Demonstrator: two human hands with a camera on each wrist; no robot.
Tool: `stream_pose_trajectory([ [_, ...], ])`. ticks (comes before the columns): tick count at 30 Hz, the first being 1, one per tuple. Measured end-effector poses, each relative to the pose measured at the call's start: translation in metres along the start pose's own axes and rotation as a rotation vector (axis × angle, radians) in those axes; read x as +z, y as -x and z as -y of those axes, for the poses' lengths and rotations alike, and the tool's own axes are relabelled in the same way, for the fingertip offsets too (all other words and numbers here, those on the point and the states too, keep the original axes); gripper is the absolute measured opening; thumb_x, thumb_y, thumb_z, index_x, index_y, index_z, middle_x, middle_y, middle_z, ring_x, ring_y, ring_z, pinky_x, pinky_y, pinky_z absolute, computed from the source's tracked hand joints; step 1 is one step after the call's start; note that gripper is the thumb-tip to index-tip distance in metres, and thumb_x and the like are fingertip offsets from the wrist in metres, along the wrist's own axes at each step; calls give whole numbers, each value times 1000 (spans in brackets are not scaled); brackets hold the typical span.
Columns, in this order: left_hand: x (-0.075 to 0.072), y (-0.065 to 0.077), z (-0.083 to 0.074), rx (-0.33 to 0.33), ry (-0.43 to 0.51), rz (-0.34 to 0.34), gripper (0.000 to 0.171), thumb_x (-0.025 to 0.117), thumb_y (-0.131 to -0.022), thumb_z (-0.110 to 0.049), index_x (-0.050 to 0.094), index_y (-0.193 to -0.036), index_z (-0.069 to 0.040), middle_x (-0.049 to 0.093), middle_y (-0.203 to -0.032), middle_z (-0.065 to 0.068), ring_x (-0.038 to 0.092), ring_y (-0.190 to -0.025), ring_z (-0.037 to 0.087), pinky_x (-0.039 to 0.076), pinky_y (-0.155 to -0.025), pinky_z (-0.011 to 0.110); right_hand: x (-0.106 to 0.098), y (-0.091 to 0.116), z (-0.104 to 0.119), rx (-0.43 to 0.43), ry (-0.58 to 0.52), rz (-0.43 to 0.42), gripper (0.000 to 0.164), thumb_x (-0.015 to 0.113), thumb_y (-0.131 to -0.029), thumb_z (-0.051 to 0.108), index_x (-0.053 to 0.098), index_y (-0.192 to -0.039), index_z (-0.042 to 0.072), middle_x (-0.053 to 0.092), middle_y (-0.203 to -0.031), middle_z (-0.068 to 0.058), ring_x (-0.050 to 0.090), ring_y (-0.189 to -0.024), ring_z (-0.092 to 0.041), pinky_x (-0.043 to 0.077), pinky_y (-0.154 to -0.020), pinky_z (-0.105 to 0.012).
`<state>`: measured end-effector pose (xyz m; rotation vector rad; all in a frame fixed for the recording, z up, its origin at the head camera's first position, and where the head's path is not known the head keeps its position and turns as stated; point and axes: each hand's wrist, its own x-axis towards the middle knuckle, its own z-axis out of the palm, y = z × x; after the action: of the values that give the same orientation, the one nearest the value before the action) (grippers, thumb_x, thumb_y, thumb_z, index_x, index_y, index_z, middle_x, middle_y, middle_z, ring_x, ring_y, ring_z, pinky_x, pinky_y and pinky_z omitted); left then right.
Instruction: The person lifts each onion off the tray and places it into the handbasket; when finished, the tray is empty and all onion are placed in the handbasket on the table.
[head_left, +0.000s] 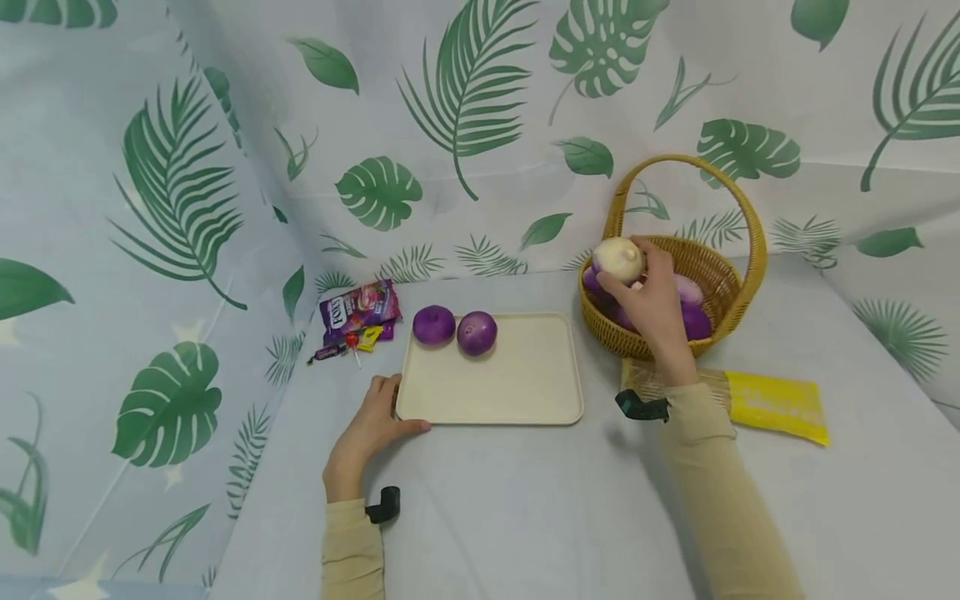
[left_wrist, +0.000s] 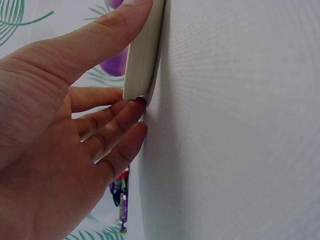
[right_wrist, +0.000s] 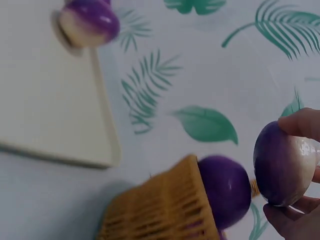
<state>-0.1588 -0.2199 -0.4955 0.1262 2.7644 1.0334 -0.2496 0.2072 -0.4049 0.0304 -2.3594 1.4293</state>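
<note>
My right hand (head_left: pixel 651 296) holds a purple-and-white turnip (head_left: pixel 619 260) over the left side of a wicker basket (head_left: pixel 627 337), its pale end facing up. In the right wrist view the fingers and thumb grip this turnip (right_wrist: pixel 280 165) from its sides, beside another purple one at the basket's rim. More turnips (head_left: pixel 696 320) lie inside the basket, partly hidden by my hand. My left hand (head_left: pixel 378 421) holds the near left corner of a cream tray (head_left: pixel 517 375), thumb along the front edge and fingers at the left side. Two purple turnips (head_left: pixel 477 333) sit at the tray's back left.
A purple candy bag (head_left: pixel 360 308) with small wrapped sweets and a red lollipop (head_left: pixel 352 340) lies behind the tray's left side. In front of the basket is a yellow, partly see-through packet (head_left: pixel 776 404), overlapped by my right wrist. A leaf-patterned cloth wall (head_left: pixel 465 225) stands behind.
</note>
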Motion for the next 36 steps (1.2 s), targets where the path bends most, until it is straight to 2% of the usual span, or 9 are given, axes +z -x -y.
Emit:
stream_pose_trajectory([
  [5,-1,1,0,0,2,4,96,82,-68,-46,34,-143,-10,37,-121,9,41,-107,23,37,-100,45,-16,-11,-18,78,42,-32,77,67,-84,44,30,-147,18,34,-141,-11,42,-118,-24,37,-95,-44],
  [12,1,3,-2,2,25,0,96,83,-67,-44,35,-143,-8,38,-120,10,42,-106,24,37,-99,46,-26,-18,-41,100,89,-111,75,64,-86,40,29,-148,16,35,-143,-13,41,-121,-27,37,-96,-47],
  [18,2,3,-3,-7,26,-1,95,83,-67,-43,36,-143,-10,38,-120,8,43,-103,22,39,-96,43,-31,-17,-39,108,120,-152,68,61,-88,35,33,-146,16,36,-140,-16,42,-118,-29,37,-96,-47],
  [21,0,2,-4,-1,26,-6,95,84,-67,-42,36,-143,-10,38,-120,9,43,-103,23,39,-95,44,-32,-14,-34,94,101,-166,65,59,-89,33,34,-146,16,35,-141,-15,41,-122,-30,36,-100,-44],
  [25,1,2,-3,-4,10,-4,96,83,-68,-43,35,-143,-9,38,-121,9,42,-104,23,39,-97,44,-28,-6,-26,15,31,-183,57,59,-88,25,40,-141,13,37,-140,-11,37,-129,-26,34,-105,-41],
  [28,0,2,-3,-10,-6,2,96,82,-68,-45,34,-144,-9,37,-121,9,42,-106,23,38,-98,45,-17,4,-21,-59,-14,-175,52,61,-89,21,44,-137,11,41,-136,-8,42,-127,-24,38,-102,-41],
  [31,0,1,-2,-3,-7,1,96,82,-69,-45,34,-143,-8,37,-121,9,42,-106,24,38,-98,46,0,14,-18,-132,-39,-138,48,61,-90,17,46,-134,8,44,-133,-7,47,-123,-27,42,-98,-42],
  [36,1,0,-1,5,5,0,95,83,-68,-44,35,-143,-10,37,-120,9,42,-104,23,39,-97,45,36,23,-18,-286,-129,-44,45,61,-86,-1,48,-129,-3,49,-129,-18,49,-119,-35,41,-97,-48],
])
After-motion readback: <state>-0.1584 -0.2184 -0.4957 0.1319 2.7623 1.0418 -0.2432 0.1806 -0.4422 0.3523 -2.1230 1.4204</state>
